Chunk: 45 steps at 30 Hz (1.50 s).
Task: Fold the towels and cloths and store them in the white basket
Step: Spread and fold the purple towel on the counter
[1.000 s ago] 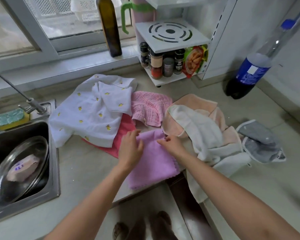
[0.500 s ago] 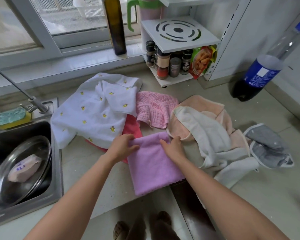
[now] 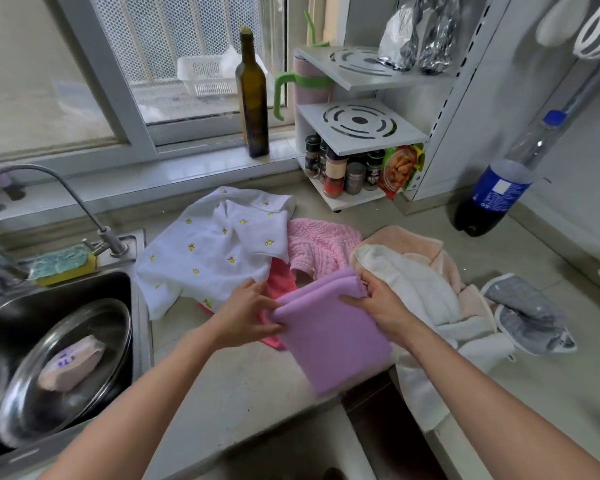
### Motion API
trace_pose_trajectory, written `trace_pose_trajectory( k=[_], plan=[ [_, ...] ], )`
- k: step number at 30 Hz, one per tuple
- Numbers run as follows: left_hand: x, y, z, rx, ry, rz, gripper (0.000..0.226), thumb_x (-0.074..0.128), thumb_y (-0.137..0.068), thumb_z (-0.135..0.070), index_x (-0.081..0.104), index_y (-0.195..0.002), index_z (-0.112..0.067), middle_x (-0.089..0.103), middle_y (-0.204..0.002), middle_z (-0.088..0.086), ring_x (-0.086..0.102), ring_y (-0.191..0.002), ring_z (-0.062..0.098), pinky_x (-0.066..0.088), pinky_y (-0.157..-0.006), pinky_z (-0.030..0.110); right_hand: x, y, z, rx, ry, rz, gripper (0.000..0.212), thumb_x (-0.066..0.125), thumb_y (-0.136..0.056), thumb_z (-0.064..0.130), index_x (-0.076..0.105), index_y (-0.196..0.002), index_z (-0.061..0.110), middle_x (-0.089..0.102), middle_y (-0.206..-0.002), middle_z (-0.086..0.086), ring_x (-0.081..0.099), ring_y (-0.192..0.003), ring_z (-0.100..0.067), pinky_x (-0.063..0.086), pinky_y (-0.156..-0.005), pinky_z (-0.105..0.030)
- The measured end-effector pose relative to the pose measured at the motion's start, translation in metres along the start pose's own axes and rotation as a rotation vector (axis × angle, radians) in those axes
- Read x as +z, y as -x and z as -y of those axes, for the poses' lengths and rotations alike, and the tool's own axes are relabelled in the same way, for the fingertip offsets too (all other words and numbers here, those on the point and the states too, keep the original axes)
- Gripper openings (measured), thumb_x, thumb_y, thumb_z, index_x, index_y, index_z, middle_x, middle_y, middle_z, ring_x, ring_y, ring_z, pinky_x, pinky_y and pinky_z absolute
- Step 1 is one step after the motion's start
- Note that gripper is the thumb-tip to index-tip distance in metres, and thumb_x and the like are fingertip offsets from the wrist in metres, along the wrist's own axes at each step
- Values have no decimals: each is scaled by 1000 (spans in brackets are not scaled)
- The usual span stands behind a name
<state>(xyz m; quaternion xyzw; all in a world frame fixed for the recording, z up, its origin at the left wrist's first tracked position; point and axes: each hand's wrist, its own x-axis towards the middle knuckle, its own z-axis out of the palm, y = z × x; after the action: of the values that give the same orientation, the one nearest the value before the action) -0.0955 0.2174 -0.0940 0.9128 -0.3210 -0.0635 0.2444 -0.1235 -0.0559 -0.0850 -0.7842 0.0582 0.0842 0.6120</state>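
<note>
Kitchen counter [image 3: 243, 386], left hand [image 3: 245, 315] and right hand [image 3: 378, 304] each pinching folded purple cloth [image 3: 329, 337]

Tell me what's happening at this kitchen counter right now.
A person is folding a lilac cloth on the counter, gripping its doubled far edge with the left hand and the right hand. Other cloths lie unfolded behind it: a white one with yellow motifs, a pink knit one, a peach and cream towel and a grey one. A white basket shows behind the window; nothing folded is stored yet.
</note>
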Motion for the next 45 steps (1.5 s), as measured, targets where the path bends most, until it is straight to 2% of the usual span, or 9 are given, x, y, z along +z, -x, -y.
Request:
trace_pose_trajectory(
  k=[5, 11, 17, 20, 25, 28, 33, 39, 45],
  plan=[
    [-27, -7, -22, 41, 105, 82, 48, 55, -68, -57, 72, -90, -19, 44, -110, -6, 38, -105, 10, 33, -91, 22, -7, 22, 36, -50, -96, 9, 17, 67, -88, 20, 65, -101, 11, 69, -92, -5, 62, -83, -13, 50, -74, -28],
    [-39, -17, -40, -7, 116, 286, 43, 57, -75, -55, 59, -79, -12, 47, -88, -5, 46, -84, 12, 40, -79, 30, -8, 29, 60, -162, -24, -131, 25, 59, -93, 25, 55, -95, 0, 56, -81, -2, 51, -73, -7, 42, -65, -20],
    [-55, -24, -28, -159, 358, 175, 71, 64, -68, -74, 63, -79, -4, 52, -71, 1, 47, -69, 12, 44, -67, 47, -14, 29, 60, -248, 115, -331, 28, 57, -94, 18, 45, -80, -3, 42, -72, -5, 39, -67, -11, 31, -57, -22],
    [-50, -24, -38, -301, 504, 145, 60, 68, -67, -66, 62, -74, -7, 45, -68, -2, 40, -66, 12, 32, -61, 34, -8, 27, 49, -199, 112, -374, 25, 54, -95, 17, 42, -81, -1, 40, -73, -6, 36, -68, -13, 31, -60, -26],
    [-13, -20, -41, -506, 997, 9, 31, 71, -75, -25, 57, -100, -13, 58, -83, 2, 56, -70, 12, 48, -55, 25, 11, 21, 26, -117, 162, -377, 29, 49, -97, 17, 31, -75, 19, 33, -70, 7, 31, -62, -6, 29, -59, -22],
    [11, -23, -37, -574, 820, -201, 26, 66, -72, -23, 46, -88, -17, 51, -79, 2, 49, -71, 17, 40, -59, 27, 25, 13, 5, -30, 211, -393, 24, 47, -98, 16, 34, -78, 17, 37, -70, 8, 35, -62, -5, 29, -58, -21],
    [44, -32, -28, -664, 643, -382, 48, 60, -90, -19, 39, -132, -13, 54, -111, 2, 54, -105, 22, 41, -91, 31, 41, -7, -25, 160, 93, -364, 16, 44, -99, 23, 46, -105, 8, 51, -95, -2, 47, -88, -19, 30, -72, -23],
    [80, -3, -9, -570, 471, -310, 66, 64, -90, -24, 30, -144, -4, 41, -141, 17, 41, -129, 30, 35, -108, 45, 47, 1, -72, 496, -22, -252, 60, 56, -91, 41, 41, -131, -1, 54, -130, -12, 53, -118, -25, 43, -99, -36],
    [101, 62, -5, -317, 423, -59, 91, 67, -75, -50, 24, -148, -17, 25, -149, -1, 24, -137, 7, 17, -111, 16, 74, 23, -80, 475, 83, -206, 70, 73, -79, 32, 46, -133, -3, 55, -133, -14, 53, -121, -28, 43, -101, -37]
  ],
)
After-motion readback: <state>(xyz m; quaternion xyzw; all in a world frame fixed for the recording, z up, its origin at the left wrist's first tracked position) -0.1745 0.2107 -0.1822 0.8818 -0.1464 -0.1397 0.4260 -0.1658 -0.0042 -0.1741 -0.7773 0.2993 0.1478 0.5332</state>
